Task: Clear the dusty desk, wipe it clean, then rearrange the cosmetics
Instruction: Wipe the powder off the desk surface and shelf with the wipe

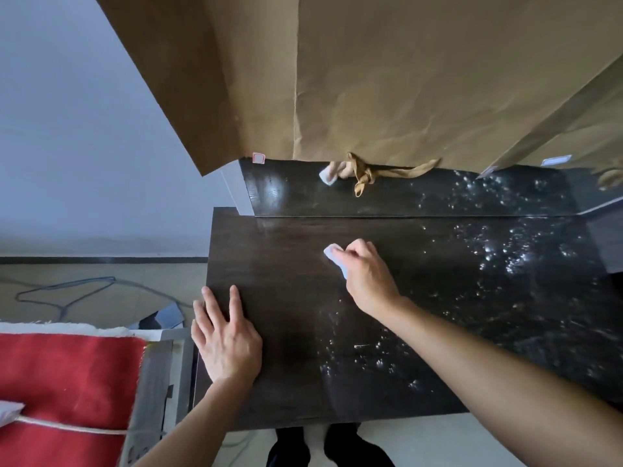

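Though mostly beneath right hand (365, 274), wipe (333, 252).

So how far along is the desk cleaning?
Done: the dark wooden desk is cleared, left half wiped. In hand: right hand presses a pale blue wipe mid-desk, left hand braced flat. Left: white dust specks across the right half; cosmetics not in view.
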A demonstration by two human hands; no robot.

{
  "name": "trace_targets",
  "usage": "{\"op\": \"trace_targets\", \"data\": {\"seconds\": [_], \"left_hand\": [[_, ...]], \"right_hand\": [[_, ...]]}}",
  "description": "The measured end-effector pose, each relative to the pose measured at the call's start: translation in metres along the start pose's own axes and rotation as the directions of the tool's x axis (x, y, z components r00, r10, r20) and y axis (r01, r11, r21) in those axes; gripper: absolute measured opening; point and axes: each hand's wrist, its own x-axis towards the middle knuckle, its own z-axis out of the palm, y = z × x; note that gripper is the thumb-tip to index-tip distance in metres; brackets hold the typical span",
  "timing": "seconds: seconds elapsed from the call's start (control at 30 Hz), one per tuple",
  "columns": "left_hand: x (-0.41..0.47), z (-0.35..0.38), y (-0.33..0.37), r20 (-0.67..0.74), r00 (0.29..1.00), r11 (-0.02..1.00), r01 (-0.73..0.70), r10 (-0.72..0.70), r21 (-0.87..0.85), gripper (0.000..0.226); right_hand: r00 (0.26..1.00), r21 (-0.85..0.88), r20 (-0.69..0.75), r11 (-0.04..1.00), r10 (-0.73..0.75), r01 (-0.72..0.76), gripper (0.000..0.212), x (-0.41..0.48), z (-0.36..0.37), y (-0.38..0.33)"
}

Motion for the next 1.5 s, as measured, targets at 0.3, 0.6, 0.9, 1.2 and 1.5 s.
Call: {"op": "trace_targets", "data": {"seconds": [0.3,0.6,0.9,1.2,1.5], "left_hand": [[0.05,0.015,0.077,-0.061,0.998,0.998,-0.01,0.006,-0.07,0.05],[0.047,0.028,0.088,-0.156,0.988,0.999,-0.012,0.007,-0.03,0.06],[0.045,0.029,0.09,-0.191,0.982,0.999,-0.018,0.011,-0.035,0.054],[0.044,0.028,0.089,-0.18,0.984,0.999,-0.009,0.003,-0.034,0.06],[0.047,0.031,0.088,-0.183,0.983,1.0,-0.021,0.018,-0.018,0.057]], "right_hand": [[0.911,-0.187,-0.168,0.895,0.376,-0.404,0.047,0.009,-0.054,0.138],[0.969,-0.013,-0.187,0.986,0.159,-0.165,0.046,-0.022,-0.049,0.158],[0.94,0.044,-0.188,0.959,0.284,-0.281,0.027,-0.001,-0.068,0.177],[0.931,0.235,0.157,0.928,-0.329,0.288,0.04,-0.055,-0.029,0.075],[0.99,0.045,-0.132,0.998,0.039,-0.033,0.049,0.004,-0.02,0.097]]}}
